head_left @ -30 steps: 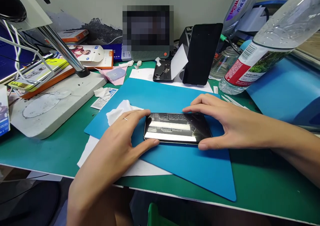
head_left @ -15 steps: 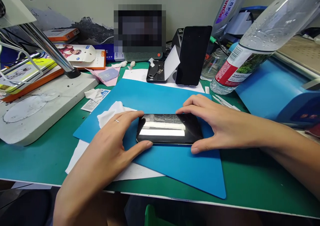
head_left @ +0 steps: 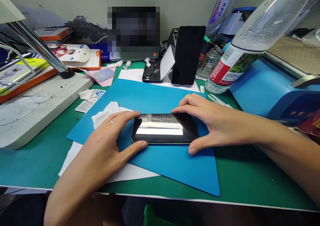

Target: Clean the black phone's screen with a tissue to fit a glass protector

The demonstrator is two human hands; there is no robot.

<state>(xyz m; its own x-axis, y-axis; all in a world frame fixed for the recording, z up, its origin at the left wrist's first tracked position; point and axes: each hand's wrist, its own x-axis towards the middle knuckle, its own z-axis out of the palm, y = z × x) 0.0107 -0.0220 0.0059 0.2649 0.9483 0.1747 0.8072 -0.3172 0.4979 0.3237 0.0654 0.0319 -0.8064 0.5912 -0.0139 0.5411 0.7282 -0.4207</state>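
Note:
A black smartphone (head_left: 160,137) lies sideways on the blue mat (head_left: 180,166), its glossy screen up and reflecting white light strips. My left hand (head_left: 112,139) grips its left end, index finger at the far edge and thumb at the near edge. At the other end, my right hand (head_left: 205,122) holds the phone the same way, fingers on the far edge and thumb by the near right corner. A crumpled white cloth (head_left: 105,114) lies behind my left hand. White paper (head_left: 135,173) sticks out from under the mat.
Behind the mat, a second phone (head_left: 188,55) stands upright beside an opened phone housing (head_left: 152,70). A large plastic bottle (head_left: 235,57) leans at the right, near a blue machine (head_left: 270,89). The white lamp base (head_left: 45,109) occupies the left, with boxes (head_left: 75,57) behind it.
The whole view has shifted slightly, so things appear a little further left. Both hands keep their hold on the phone, which stays in place on the mat.

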